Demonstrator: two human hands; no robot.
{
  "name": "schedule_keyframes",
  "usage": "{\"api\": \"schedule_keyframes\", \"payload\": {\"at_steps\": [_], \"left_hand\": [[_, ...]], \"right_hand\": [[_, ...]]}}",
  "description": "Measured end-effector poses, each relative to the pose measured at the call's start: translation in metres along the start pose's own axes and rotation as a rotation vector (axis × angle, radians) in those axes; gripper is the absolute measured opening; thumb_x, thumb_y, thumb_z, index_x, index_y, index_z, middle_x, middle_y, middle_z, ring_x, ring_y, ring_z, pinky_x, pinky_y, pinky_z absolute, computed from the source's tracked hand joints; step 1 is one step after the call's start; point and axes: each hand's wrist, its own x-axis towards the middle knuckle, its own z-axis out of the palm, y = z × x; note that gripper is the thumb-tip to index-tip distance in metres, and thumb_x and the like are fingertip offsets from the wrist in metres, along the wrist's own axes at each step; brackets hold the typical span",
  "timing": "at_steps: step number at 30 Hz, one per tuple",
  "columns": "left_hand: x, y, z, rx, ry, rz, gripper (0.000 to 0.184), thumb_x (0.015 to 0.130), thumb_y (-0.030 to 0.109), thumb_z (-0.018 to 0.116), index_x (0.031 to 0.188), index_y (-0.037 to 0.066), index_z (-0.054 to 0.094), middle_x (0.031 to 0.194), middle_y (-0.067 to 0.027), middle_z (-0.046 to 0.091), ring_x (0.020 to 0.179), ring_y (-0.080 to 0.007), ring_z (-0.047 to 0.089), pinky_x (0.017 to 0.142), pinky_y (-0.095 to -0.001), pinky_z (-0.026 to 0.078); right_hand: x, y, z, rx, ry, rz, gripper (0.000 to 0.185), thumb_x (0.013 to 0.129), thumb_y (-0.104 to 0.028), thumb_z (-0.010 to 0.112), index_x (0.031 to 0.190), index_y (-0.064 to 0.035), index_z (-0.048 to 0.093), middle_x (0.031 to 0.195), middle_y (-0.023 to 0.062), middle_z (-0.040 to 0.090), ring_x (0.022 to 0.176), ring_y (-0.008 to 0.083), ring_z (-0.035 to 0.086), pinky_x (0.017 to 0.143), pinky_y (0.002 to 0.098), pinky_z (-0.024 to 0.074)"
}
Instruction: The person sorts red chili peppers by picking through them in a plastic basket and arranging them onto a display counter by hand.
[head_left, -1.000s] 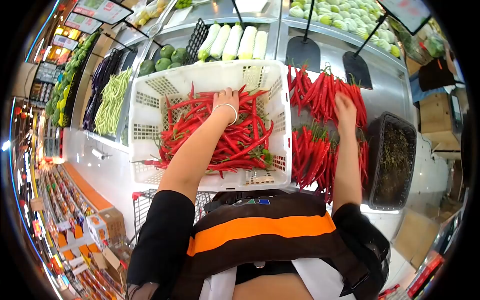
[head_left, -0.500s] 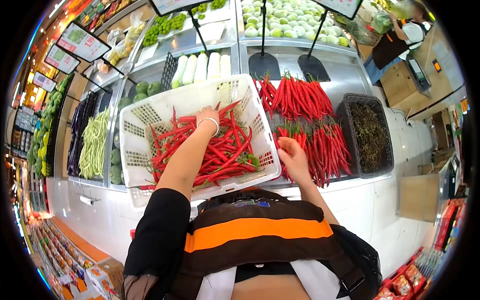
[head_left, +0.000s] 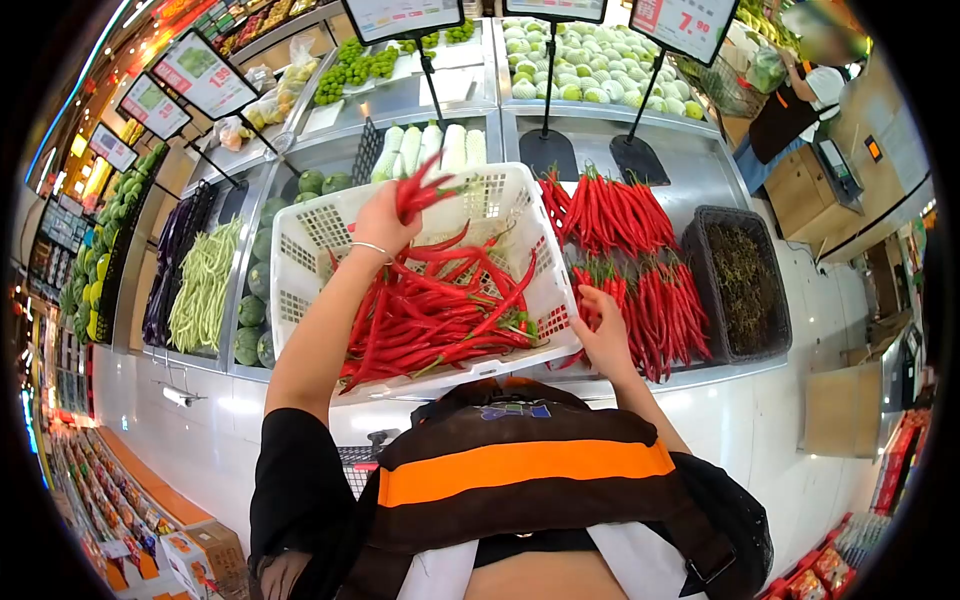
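My left hand (head_left: pixel 386 218) is closed around a small bunch of red chili peppers (head_left: pixel 424 192), raised over the far left part of a white plastic crate (head_left: pixel 548 250). More long red chilies (head_left: pixel 440 310) lie loosely heaped in the crate, with green stems at their right end. Just beyond the crate's right rim is my right hand (head_left: pixel 603 332), its fingers bent but apart and its thumb close to the rim. Beside it, on the metal counter, red chilies lie in a front row (head_left: pixel 665 315) and a back row (head_left: pixel 615 215), stems toward the far side.
A dark basket (head_left: pixel 700 280) with a dried brownish product stands at the right. Left of the crate are green beans (head_left: pixel 203 285), dark long vegetables (head_left: pixel 178 250) and round green melons (head_left: pixel 250 312). Price signs (head_left: pixel 690 25) stand behind. A person (head_left: pixel 785 120) is at the upper right.
My left hand has risen out of the crate toward the left with a bunch of chilies. My right hand stays by the right rim, slightly lower. The view has shifted a little.
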Motion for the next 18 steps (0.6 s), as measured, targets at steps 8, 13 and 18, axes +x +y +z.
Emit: {"api": "schedule_keyframes", "payload": {"at_steps": [8, 13, 18], "left_hand": [[-0.013, 0.036, -0.099, -0.498, 0.521, 0.008, 0.032, 0.068, 0.011, 0.071, 0.094, 0.001, 0.054, 0.075, -0.004, 0.061, 0.066, -0.0119, 0.058, 0.06, -0.027, 0.047], [-0.025, 0.05, -0.104, -0.647, 0.183, -0.056, 0.03, 0.071, 0.009, 0.069, 0.096, 0.0, 0.053, 0.078, -0.0029, 0.059, 0.068, -0.01, 0.055, 0.061, -0.0265, 0.047], [-0.029, 0.052, -0.057, -0.686, 0.045, -0.128, 0.047, 0.07, 0.004, 0.064, 0.114, 0.001, 0.047, 0.09, -0.0058, 0.058, 0.084, -0.0133, 0.055, 0.076, -0.0271, 0.045]], "right_hand": [[0.06, -0.074, 0.015, 0.01, -0.004, -0.406, 0.039, 0.075, -0.011, 0.063, 0.113, -0.0035, 0.053, 0.113, 0.0149, 0.051, 0.107, 0.0284, 0.05, 0.09, 0.0349, 0.0402], [0.095, -0.171, 0.046, 0.274, -0.121, -0.617, 0.044, 0.078, -0.018, 0.063, 0.118, -0.0033, 0.051, 0.108, 0.0129, 0.053, 0.097, 0.0231, 0.053, 0.081, 0.032, 0.0442], [0.13, -0.187, 0.088, 0.194, -0.12, -0.546, 0.051, 0.077, -0.021, 0.065, 0.12, -0.0007, 0.049, 0.094, 0.0105, 0.053, 0.071, 0.0177, 0.05, 0.064, 0.0308, 0.0441]]}}
